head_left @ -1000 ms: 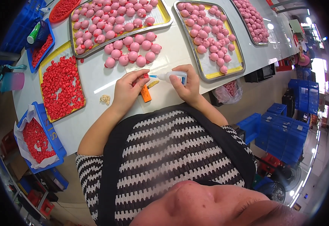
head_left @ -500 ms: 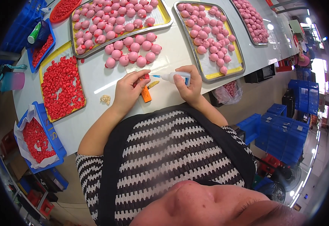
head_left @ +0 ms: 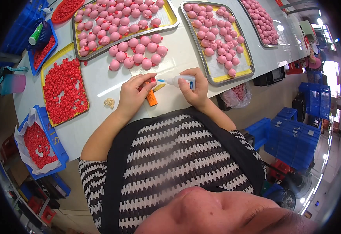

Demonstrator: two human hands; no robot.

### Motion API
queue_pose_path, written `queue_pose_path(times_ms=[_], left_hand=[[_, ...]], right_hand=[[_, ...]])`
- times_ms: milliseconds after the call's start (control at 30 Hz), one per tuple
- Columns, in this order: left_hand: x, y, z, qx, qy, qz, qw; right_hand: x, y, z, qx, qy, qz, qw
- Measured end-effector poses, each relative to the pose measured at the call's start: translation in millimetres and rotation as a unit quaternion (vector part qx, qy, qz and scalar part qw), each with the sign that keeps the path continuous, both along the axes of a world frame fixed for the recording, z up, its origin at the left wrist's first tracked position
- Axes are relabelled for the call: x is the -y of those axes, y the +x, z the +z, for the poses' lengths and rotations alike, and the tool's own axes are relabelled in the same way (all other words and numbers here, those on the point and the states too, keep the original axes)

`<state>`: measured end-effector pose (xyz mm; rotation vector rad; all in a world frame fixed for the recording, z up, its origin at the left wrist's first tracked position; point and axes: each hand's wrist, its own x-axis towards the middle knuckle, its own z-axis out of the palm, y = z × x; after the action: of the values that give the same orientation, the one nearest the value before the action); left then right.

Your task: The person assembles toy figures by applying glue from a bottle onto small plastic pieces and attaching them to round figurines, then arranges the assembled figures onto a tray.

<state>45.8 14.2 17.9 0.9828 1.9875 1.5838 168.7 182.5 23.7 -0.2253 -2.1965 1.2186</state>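
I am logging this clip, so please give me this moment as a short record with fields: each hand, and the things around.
left hand: pinches a small red piece at the fingers
right hand: holds a small white bottle, nozzle pointing at the red piece
under hands: orange block on the white table
loose on table: pink balls
trays: two with pink balls, one yellow with red pieces
far left: blue bin of red pieces

A small white glue bottle [head_left: 182,81] with a blue label is lying sideways in the right hand [head_left: 193,87]. A green bottle [head_left: 36,35] is resting in a blue bin [head_left: 49,48] at the tabletop's far left. No signs or screens are showing.
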Motion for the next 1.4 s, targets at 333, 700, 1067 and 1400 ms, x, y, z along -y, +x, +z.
queue_pose_path(times_ms=[333,700,1067,1400], left_hand=[[0.4,0.1,0.2,0.024,-0.005,-0.004,1.0],[0.3,0.1,-1.4,0.04,-0.006,-0.006,0.999],[-0.1,0.0,-6.0,0.069,0.004,0.0,0.998],[-0.3,-0.6,-6.4,0.104,-0.003,-0.006,0.995]], right_hand=[[-0.7,0.5,-2.6,0.006,-0.025,-0.001,1.0],[-0.3,-0.5,-4.3,-0.01,-0.058,-0.018,0.998],[-0.4,0.4,-2.5,-0.021,-0.107,-0.019,0.994],[-0.7,-0.2,-3.2,-0.008,-0.115,-0.013,0.993]])
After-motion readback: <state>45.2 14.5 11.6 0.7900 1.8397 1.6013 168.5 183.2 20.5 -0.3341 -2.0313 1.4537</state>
